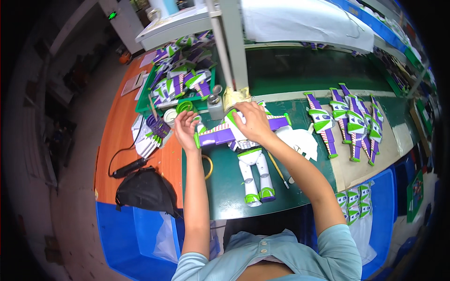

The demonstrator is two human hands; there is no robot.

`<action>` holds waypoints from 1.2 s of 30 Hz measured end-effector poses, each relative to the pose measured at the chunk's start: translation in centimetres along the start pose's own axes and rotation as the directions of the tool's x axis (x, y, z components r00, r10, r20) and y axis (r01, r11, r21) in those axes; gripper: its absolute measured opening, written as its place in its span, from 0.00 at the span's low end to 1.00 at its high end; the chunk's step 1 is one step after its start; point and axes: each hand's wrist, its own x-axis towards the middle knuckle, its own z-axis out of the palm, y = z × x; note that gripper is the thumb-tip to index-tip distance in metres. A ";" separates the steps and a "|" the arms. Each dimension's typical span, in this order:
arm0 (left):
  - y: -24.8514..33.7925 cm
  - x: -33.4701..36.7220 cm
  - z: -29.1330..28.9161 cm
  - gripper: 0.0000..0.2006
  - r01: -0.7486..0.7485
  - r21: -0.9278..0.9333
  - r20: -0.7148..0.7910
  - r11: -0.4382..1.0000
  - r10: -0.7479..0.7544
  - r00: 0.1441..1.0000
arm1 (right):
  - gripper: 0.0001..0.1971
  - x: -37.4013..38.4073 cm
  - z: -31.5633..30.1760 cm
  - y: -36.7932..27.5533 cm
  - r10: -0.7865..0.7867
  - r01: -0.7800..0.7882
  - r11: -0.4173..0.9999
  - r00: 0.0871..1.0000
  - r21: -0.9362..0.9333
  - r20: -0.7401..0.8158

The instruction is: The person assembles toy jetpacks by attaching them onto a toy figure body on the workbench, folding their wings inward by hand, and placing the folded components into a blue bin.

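Observation:
On the green worktop lies a toy figure (255, 173) with white legs and green and purple feet toward me. Across its upper body sits a winged backpack (218, 136) in purple, white and green, its wings spread left and right. My right hand (254, 122) curls over the middle of this pack, thumb and fingers gripping it and hiding part of it and the figure's upper end. Beside the left wing's green tip, my left hand (186, 130) is raised with loosely bent fingers apart, and I see nothing in it.
A green crate (143, 104) of winged packs stands back left, near a metal bottle (215, 107) and a green pot (186, 107). More winged packs (357, 124) lie on the right. A brush (279, 171) rests right of the figure. Blue bins (129, 239) flank me below.

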 end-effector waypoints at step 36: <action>-1.4 -29.4 15.7 0.33 -0.035 0.623 0.751 0.782 -0.585 0.306 | 0.36 -25.5 -27.1 -4.3 0.196 -0.071 0.931 0.925 -0.358 0.326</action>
